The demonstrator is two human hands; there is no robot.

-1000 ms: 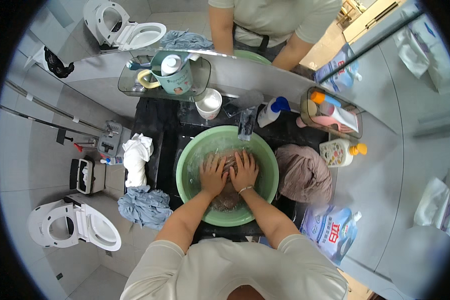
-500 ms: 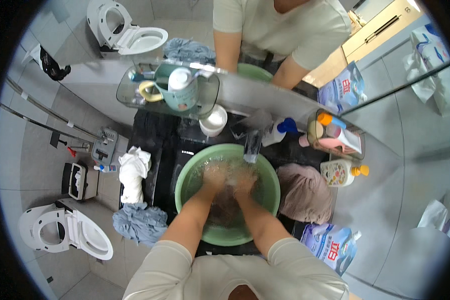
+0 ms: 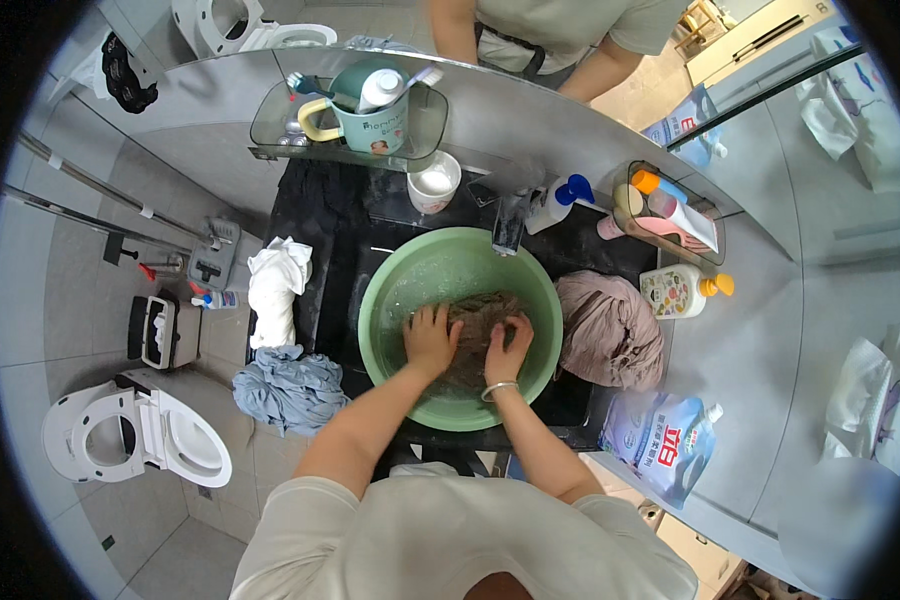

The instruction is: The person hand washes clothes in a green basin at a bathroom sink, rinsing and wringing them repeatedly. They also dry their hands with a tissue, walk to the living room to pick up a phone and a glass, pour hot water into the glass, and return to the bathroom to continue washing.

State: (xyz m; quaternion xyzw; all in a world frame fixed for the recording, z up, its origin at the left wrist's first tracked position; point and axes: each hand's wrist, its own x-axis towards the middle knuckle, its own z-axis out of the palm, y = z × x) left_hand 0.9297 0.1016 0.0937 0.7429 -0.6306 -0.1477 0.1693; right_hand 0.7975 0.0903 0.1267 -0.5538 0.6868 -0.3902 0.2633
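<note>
The person's 2 forearms come up from the lower edge into a green basin (image 3: 390, 300) that sits in a dark sink. The left hand (image 3: 431, 338) and the right hand (image 3: 507, 350) lie close together, fingers curled and pressing down on a wet brown cloth (image 3: 478, 318) bunched in the middle of the basin; whether the fingers close fully around it cannot be told. A bracelet (image 3: 499, 390) rings the right wrist.

Just right of the basin a pinkish-brown garment (image 3: 610, 330) is heaped on the counter, and nearer the person lies a blue refill pouch (image 3: 660, 445). Left of the basin a white cloth (image 3: 275, 290) and a blue garment (image 3: 288, 388) hang over the counter edge, with a toilet (image 3: 135, 445) on the floor beyond them.

Behind the basin a tap (image 3: 508, 222) stands over its rim, flanked by a white cup (image 3: 435, 185) and a white spray bottle (image 3: 555, 200). Further right are a cream bottle with an orange cap (image 3: 680, 290) and a clear tray of bottles (image 3: 670, 215). A glass shelf (image 3: 270, 125) at the mirror carries a green mug (image 3: 370, 100).
</note>
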